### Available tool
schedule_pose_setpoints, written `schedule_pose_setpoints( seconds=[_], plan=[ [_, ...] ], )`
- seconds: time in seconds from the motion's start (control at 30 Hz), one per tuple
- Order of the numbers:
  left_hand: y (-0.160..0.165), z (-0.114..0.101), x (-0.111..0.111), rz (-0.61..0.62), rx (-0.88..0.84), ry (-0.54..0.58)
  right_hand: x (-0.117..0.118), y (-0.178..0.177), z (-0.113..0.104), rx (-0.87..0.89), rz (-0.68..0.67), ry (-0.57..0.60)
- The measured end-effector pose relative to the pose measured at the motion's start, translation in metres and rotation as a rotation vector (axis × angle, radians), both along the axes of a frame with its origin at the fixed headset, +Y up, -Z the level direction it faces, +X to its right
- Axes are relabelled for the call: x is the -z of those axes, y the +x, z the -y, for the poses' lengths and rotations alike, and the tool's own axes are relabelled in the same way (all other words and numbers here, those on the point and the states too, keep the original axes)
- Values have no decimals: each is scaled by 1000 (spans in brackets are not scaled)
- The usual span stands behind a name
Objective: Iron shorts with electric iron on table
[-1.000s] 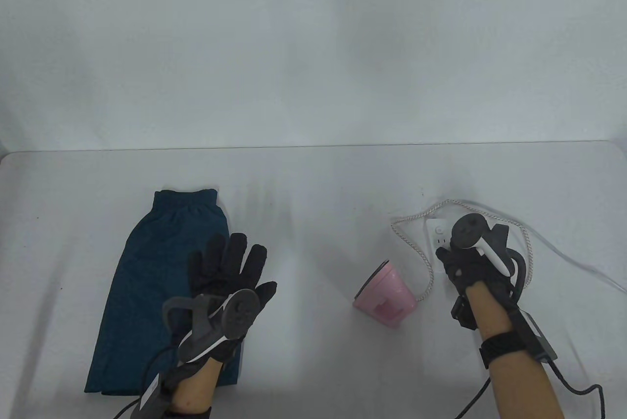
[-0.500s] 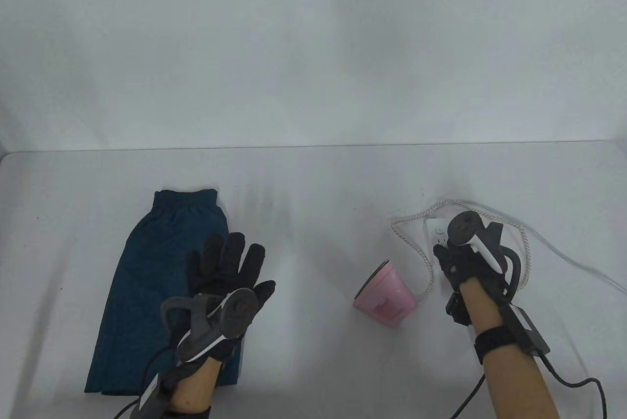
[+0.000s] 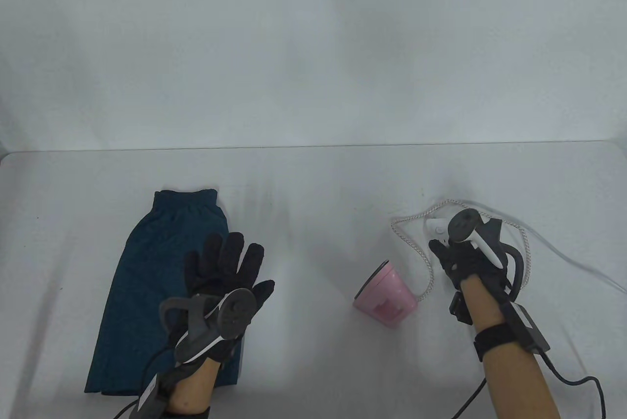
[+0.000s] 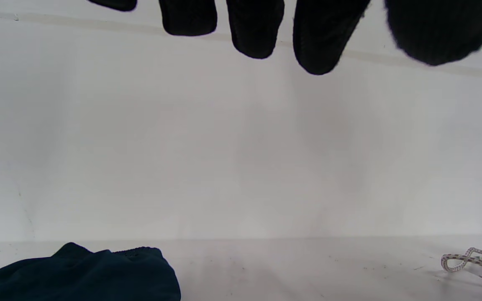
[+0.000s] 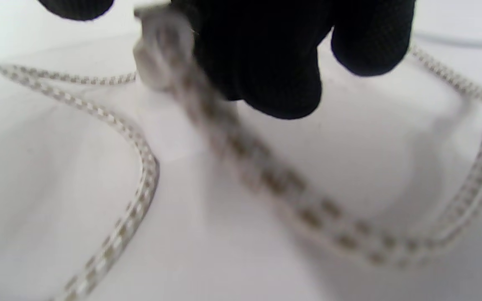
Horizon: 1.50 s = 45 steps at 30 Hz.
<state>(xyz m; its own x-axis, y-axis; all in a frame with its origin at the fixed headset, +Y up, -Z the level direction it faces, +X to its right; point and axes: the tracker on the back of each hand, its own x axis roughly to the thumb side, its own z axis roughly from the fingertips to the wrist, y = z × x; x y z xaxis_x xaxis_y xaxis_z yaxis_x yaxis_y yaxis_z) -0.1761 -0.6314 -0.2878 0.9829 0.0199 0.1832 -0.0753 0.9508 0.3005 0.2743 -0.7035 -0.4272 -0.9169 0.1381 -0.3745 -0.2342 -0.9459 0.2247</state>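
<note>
Dark teal shorts (image 3: pixel 142 282) lie folded flat on the table's left side; their waistband also shows in the left wrist view (image 4: pixel 90 276). My left hand (image 3: pixel 228 264) is open with fingers spread over the shorts' right edge; its fingertips (image 4: pixel 253 37) hold nothing. A pink electric iron (image 3: pixel 387 297) lies on the table right of centre. Its braided cord (image 3: pixel 427 262) loops round to my right hand (image 3: pixel 453 247), which is over a white power strip (image 3: pixel 435 228). In the blurred right wrist view its fingers (image 5: pixel 266 62) grip the white plug (image 5: pixel 157 54) at the cord's end.
A thin white cable (image 3: pixel 578 262) runs from the power strip off the table's right edge. The braided cord loops (image 5: pixel 140 167) lie on the table around my right hand. A pale wall stands behind the table's far edge (image 3: pixel 313 147).
My right hand has shifted slightly left and farther over the power strip, covering more of it. My left hand has barely moved.
</note>
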Motion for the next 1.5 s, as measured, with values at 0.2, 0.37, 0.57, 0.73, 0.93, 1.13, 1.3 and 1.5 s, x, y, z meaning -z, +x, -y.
schedule_pose_setpoints(
  seconds=[0.2,0.37,0.57,0.73,0.93,1.13,1.3,1.5],
  plan=[
    [-2,-1,0,0,-11,6,9,-13,-12,-131,-141,121],
    [-3,-2,0,0,-14,6,24,-24,-1,-196,-228,32],
    [-4,-2,0,5,-20,9,34,-31,13,-192,-207,-8],
    [-5,-1,1,8,-28,8,38,-35,15,-199,-205,-15],
    [-3,2,3,6,-10,-3,47,-41,14,-254,-252,-61],
    [-2,3,3,7,-5,-11,56,-37,11,-201,-242,-70],
    [-1,4,6,6,4,-20,57,-42,13,-244,-271,-75],
    [1,5,8,5,13,-26,56,-48,16,-306,-307,-94]
  ],
)
